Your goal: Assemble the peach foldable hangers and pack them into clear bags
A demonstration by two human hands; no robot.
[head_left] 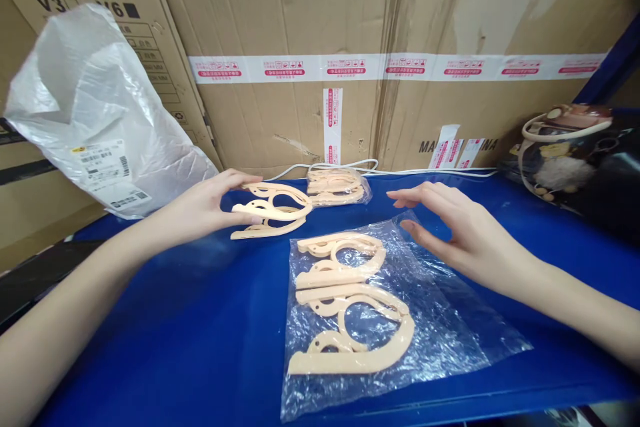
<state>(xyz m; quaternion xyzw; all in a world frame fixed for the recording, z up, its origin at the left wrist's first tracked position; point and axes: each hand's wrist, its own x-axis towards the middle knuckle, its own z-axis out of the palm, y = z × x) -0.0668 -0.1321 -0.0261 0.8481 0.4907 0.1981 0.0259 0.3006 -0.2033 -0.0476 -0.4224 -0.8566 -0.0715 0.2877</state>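
Observation:
Between the fingers and thumb of my left hand (pixel 230 195) are beige folding hangers (pixel 287 215), folded up; how many overlap there I cannot tell. They are just behind a clear plastic bag (pixel 440 340) that lies flat. Inside the bag, more beige folding hangers (pixel 360 365) lie one in front of the other. My right hand (pixel 445 223) is over the bag's far right corner, fingers and thumb apart, with nothing in it. Whether it touches the film is unclear. Farther back, a small clear packet (pixel 340 185) holds similar beige pieces.
The blue tabletop (pixel 200 333) ends at large cardboard boxes (pixel 280 20) along the back. A white plastic sack (pixel 120 127) with a label leans at the left. A white cable (pixel 425 172) runs along the back edge. At right sits a dark bag (pixel 595 180) with a round clear container (pixel 560 153).

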